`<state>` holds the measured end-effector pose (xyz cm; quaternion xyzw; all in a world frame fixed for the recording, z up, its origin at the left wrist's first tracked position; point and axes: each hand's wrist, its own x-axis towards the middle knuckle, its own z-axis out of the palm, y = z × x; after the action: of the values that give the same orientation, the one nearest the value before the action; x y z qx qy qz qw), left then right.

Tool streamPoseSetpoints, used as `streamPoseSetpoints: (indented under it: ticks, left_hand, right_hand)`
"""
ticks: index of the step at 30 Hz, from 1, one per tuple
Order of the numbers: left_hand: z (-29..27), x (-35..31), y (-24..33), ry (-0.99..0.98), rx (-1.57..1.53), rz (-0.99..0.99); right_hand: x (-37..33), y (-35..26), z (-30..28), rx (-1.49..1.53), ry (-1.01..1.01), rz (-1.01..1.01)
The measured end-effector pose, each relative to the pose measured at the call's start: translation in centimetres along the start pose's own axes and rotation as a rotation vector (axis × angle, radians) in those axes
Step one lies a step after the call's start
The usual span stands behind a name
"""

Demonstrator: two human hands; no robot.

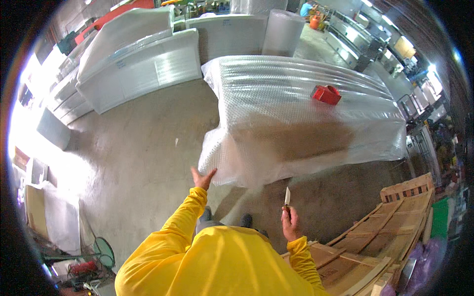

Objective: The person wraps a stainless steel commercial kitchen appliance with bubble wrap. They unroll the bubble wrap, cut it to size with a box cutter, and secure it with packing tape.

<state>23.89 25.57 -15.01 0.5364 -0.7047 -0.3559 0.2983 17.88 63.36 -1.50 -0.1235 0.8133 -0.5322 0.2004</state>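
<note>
A large, long item covered in clear bubble wrap point(276, 89) fills the middle and right in front of me, and a brown patch shows through its near side. My left hand point(202, 178) is at the wrap's near left corner, thumb and fingers spread; whether it touches the film I cannot tell. My right hand point(291, 223) grips the dark handle of a knife point(287, 196), its blade pointing up and away, just short of the wrap's near edge. On top of the wrapped item sits a red tape dispenser-like object point(326, 94).
Wrapped panels point(143, 69) stand at the back left, beside an upright roll of bubble wrap point(283, 32). A wooden crate frame point(380, 222) lies close on my right. At the lower left is a round green-rimmed fan-like object point(103, 251). A person point(307, 9) is far back.
</note>
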Motion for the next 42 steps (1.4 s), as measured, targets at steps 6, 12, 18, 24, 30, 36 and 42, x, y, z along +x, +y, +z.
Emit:
streamPoseSetpoints:
  ticks: [6,12,18,24,30,36,42]
  left_hand:
    - [-7.9,1.8,-2.9,-0.551,-0.732,-0.18]
    - [-11.1,2.5,-1.1,-0.762,-0.722,-0.346]
    - [-11.7,0.4,-2.1,-0.798,-0.648,-0.28]
    - [-12.2,-0.6,-2.1,-0.791,-0.881,-0.223]
    - [-12.3,-0.9,-2.2,-0.83,-0.8,-0.238]
    - [-12.5,-0.7,-2.1,-0.864,-0.822,-0.232]
    - [-12.9,-0.5,-2.0,-0.913,-0.75,-0.195]
  right_hand:
    - [0.5,-4.8,7.1,-0.126,0.094,-0.267]
    - [3.9,-9.1,12.5,-0.18,0.089,-0.308]
    - [10.1,-12.8,14.9,-0.576,0.137,-0.405]
    - [14.1,-16.5,16.4,-0.926,0.126,-0.288]
    - [14.7,-18.0,16.8,-1.018,0.044,-0.154]
    - [17.3,-19.5,19.0,-1.047,0.108,-0.245]
    - [14.7,-19.8,18.1,-1.098,-0.031,-0.018]
